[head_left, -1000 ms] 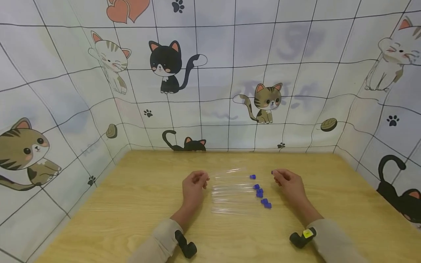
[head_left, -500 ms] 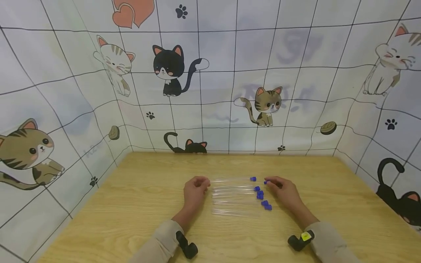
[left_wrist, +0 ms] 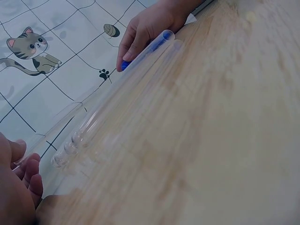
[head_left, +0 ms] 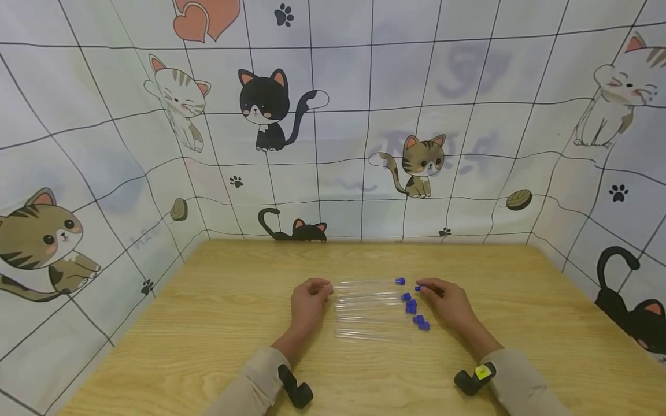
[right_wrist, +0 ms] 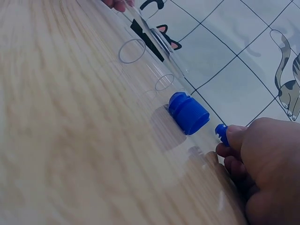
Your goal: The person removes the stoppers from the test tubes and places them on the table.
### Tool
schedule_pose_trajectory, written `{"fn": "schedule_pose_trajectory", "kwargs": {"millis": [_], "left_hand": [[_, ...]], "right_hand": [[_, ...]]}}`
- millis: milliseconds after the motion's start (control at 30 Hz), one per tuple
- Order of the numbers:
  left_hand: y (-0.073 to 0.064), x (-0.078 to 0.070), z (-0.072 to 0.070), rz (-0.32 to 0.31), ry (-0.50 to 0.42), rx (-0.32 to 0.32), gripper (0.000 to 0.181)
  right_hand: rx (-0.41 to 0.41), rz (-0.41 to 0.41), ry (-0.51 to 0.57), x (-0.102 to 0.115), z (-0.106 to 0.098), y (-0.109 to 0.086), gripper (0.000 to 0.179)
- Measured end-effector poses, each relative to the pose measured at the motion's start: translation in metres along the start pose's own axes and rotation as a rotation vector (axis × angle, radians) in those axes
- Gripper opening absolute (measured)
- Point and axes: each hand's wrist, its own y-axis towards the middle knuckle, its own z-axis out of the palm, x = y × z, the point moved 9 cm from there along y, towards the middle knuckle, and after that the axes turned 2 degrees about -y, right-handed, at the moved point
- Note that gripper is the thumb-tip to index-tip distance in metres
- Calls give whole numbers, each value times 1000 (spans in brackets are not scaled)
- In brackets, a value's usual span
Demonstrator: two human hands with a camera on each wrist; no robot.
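Note:
My left hand (head_left: 308,306) pinches the rounded end of a clear test tube (head_left: 364,285), whose far end points right. Across from it, my right hand (head_left: 448,301) holds a small ribbed blue cap (right_wrist: 221,133) between thumb and fingers. A gap separates this cap from the held tube's open end. Nearer the body, several other clear tubes (head_left: 372,334) lie side by side on the table. Loose blue caps (head_left: 418,319) and caps at tube ends (head_left: 406,297) sit along their right side. The right wrist view shows one blue cap (right_wrist: 189,113) large, beside open tube rims.
The wooden table (head_left: 234,346) meets a white curtain (head_left: 343,138) printed with cats and grid lines at its back and sides. Small black wrist cameras (head_left: 295,388) are strapped over the beige sleeves (head_left: 250,381).
My right hand has moved left with its cap, closer to the tube's open end. The tube in my left hand, tilted up at its far end earlier, now lies more level.

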Motion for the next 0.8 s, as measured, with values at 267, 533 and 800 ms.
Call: {"fn": "schedule_pose_trajectory", "kwargs": {"millis": [267, 533, 800], "left_hand": [[-1, -1, 2, 9, 11, 12, 13], [0, 0, 4, 13, 54, 30, 11], [0, -1, 6, 40, 92, 63, 13]], "right_hand": [[-8, 12, 0, -1, 0, 0, 25], [-19, 35, 23, 1, 4, 2, 23], [-12, 68, 35, 5, 12, 5, 23]]}}
